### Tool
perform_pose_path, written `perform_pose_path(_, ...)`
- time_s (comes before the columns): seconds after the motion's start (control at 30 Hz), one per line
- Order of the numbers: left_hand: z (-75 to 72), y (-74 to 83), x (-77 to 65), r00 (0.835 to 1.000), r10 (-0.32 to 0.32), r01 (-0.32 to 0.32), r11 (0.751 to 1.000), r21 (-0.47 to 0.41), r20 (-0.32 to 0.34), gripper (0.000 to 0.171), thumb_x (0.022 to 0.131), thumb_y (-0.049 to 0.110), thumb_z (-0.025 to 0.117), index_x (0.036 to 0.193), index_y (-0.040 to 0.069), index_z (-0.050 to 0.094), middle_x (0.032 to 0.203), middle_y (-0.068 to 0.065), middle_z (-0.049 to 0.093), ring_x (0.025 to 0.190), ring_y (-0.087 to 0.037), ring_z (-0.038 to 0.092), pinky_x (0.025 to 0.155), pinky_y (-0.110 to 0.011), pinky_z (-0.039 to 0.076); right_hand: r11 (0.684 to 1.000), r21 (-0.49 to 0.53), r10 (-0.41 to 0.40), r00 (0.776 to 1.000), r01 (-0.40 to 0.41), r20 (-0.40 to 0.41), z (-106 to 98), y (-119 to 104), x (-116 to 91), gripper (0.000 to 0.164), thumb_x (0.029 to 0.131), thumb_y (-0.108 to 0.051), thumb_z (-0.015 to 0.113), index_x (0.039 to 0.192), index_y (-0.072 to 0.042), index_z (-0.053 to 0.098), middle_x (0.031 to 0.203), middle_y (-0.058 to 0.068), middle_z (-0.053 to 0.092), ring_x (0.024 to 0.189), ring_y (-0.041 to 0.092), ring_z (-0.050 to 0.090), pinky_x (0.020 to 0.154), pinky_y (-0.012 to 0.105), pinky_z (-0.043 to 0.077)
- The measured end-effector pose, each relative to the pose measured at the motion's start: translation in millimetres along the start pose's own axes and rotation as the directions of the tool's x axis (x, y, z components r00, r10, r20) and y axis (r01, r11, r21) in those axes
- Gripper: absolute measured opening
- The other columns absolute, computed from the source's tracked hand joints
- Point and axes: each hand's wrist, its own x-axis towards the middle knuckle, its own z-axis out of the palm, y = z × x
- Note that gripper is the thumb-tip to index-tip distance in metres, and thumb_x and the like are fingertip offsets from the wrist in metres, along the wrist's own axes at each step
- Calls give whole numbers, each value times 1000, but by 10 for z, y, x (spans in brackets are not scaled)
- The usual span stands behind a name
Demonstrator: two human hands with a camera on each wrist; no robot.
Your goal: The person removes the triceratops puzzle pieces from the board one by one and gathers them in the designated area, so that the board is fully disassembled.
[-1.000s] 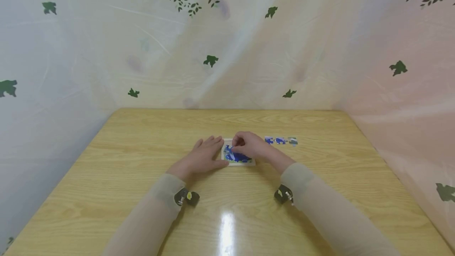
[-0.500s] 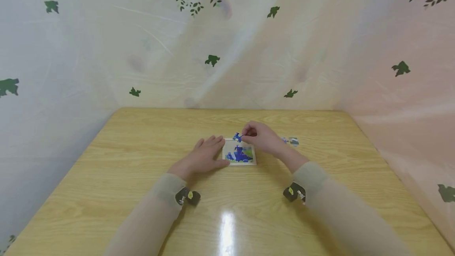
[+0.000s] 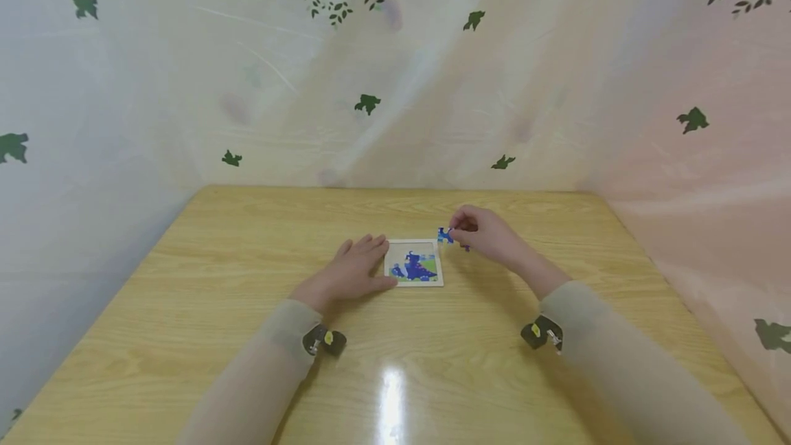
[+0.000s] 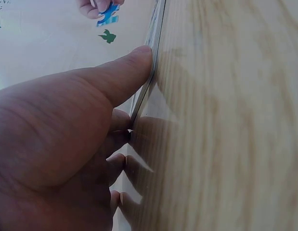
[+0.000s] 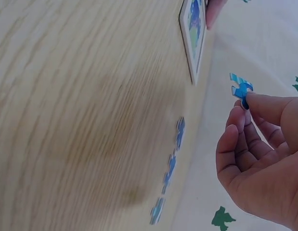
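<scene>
A blue jigsaw piece is pinched between the thumb and fingers of my right hand, raised above the table just past the right corner of the puzzle tray. The white-framed puzzle tray lies flat, its lower part filled with a blue dinosaur picture and its upper part bare. My left hand rests at the tray's left edge, fingers spread and thumb along the near corner. Several loose jigsaw pieces lie in a row to the right of the tray; in the head view my right hand mostly hides them.
The wooden table reaches back to a pale curtain printed with green leaves, which also hangs along both sides. A glare spot shows on the tabletop near the front.
My right hand has lifted the blue jigsaw piece from over the tray and moved it right, toward the loose pieces. The left hand stays at the tray's edge.
</scene>
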Motion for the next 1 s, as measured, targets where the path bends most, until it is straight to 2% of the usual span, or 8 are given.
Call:
perform_pose_path(0.33, 58, -70, 37, 1000, 11, -12, 999, -45, -13, 94, 107, 60, 63, 173, 1, 29, 182, -16, 19, 169, -39, 9, 135, -61, -3, 998, -46, 35, 999, -37, -33, -112, 249, -128, 8, 110, -12, 69, 116, -6, 70, 110, 10, 70, 101, 26, 62, 88, 38, 55)
perform_pose_path(0.53, -3, -8, -7, 1000, 15, -15, 999, -39, 1, 94, 107, 58, 64, 172, -1, 30, 181, -18, 21, 169, -41, 10, 135, -63, 0, 997, -61, 55, 998, -55, -1, -139, 350, -182, 9, 109, -13, 70, 114, -5, 71, 109, 10, 71, 99, 25, 62, 83, 35, 54)
perform_pose_path(0.77, 68, -68, 28, 1000, 15, -16, 998, -60, -21, 95, 107, 60, 64, 172, 0, 31, 182, -17, 21, 169, -40, 10, 135, -62, -2, 995, -66, 79, 996, -77, 39, -141, 417, -213, 9, 108, -13, 71, 112, -5, 71, 104, 9, 69, 93, 24, 60, 77, 34, 54)
perform_pose_path(1.0, 8, 3, -5, 1000, 4, -4, 1000, -11, 0, 92, 109, 57, 63, 173, 0, 29, 182, -16, 21, 169, -39, 11, 135, -63, 1, 996, -74, 45, 998, -41, 50, -88, 432, -226, 9, 106, -12, 73, 108, -3, 70, 103, 10, 71, 93, 23, 60, 76, 33, 52)
